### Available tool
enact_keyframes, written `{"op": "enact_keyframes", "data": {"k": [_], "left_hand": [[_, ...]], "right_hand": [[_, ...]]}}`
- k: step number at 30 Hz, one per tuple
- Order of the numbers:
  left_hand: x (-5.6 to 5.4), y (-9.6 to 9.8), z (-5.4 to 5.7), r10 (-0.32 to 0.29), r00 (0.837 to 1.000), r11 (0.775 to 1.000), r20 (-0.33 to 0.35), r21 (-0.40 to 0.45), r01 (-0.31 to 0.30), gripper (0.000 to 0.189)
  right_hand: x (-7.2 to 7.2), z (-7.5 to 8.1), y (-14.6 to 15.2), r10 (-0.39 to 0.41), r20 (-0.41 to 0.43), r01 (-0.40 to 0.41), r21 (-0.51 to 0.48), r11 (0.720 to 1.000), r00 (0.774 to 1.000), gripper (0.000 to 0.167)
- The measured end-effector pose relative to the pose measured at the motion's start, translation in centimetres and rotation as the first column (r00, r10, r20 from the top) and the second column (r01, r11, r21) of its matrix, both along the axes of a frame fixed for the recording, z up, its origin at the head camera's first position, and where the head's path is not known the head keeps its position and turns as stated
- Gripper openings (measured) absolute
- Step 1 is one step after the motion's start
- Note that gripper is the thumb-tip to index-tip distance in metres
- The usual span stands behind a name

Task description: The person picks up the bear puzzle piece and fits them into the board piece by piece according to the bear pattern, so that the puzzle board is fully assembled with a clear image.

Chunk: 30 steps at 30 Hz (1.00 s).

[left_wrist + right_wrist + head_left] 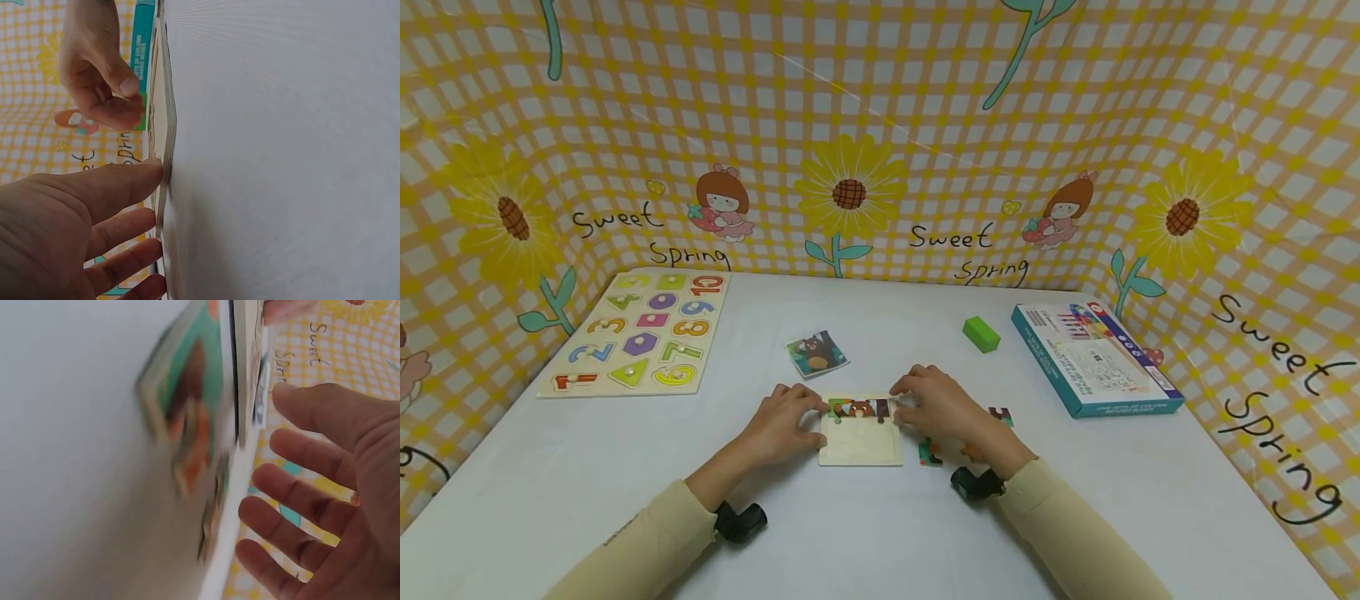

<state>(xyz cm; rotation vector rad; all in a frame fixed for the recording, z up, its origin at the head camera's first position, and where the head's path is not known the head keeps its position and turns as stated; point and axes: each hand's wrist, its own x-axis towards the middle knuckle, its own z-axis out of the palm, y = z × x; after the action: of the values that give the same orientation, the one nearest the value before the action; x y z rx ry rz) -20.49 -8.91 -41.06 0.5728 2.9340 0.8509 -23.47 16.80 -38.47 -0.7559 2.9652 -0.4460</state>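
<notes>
A small pale wooden puzzle tray (861, 446) lies on the white table in front of the person. Along its far side sits a row of bear-picture puzzle pieces (859, 408), the bear's head among them. My left hand (778, 425) touches the tray's left edge, its thumb and fingers extended along the wooden rim in the left wrist view. Over the tray's far right corner hovers my right hand (938, 404); the right wrist view shows its fingers spread with nothing in them. Loose puzzle pieces (930, 452) lie right of the tray, partly hidden beneath the right forearm.
A bear picture card (817, 354) lies beyond the tray. Farther right are a green block (981, 334) and a flat teal-edged box (1097, 358). A board of numbers and shapes (640, 333) occupies the back left. Checked cloth walls surround the table.
</notes>
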Motion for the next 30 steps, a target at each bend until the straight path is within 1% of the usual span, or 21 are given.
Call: {"op": "enact_keyframes", "data": {"k": [3, 6, 13, 19, 27, 30], "left_hand": [[0.0, 0.0, 0.0, -0.001, 1.0, 1.0, -0.002, -0.005, 0.001, 0.037], [0.0, 0.0, -0.1, -0.001, 1.0, 1.0, -0.002, -0.007, 0.001, 0.037], [0.1, 0.1, -0.1, 0.004, 1.0, 1.0, 0.011, -0.008, -0.004, 0.038], [0.1, 0.1, -0.1, 0.004, 1.0, 1.0, 0.008, -0.009, -0.004, 0.037], [0.0, 0.1, -0.2, 0.004, 1.0, 1.0, 0.002, -0.018, -0.004, 0.038], [0.0, 0.0, -0.1, -0.001, 1.0, 1.0, -0.003, -0.019, 0.001, 0.038]], "right_hand": [[0.4, 0.3, 1.1, -0.008, -0.032, 0.007, -0.031, 0.999, 0.999, 0.029], [0.8, 0.5, 2.4, -0.025, -0.043, 0.023, -0.06, 0.998, 0.999, 0.03], [0.8, 0.0, 4.7, -0.084, -0.007, 0.083, -0.083, 0.993, 0.996, 0.03], [1.0, -0.4, 5.3, -0.088, 0.026, 0.09, -0.088, 0.992, 0.996, 0.032], [0.7, -1.1, 5.5, -0.074, 0.031, 0.076, -0.09, 0.993, 0.997, 0.033], [0.7, -1.3, 5.5, -0.069, 0.02, 0.07, -0.086, 0.994, 0.997, 0.033]]}}
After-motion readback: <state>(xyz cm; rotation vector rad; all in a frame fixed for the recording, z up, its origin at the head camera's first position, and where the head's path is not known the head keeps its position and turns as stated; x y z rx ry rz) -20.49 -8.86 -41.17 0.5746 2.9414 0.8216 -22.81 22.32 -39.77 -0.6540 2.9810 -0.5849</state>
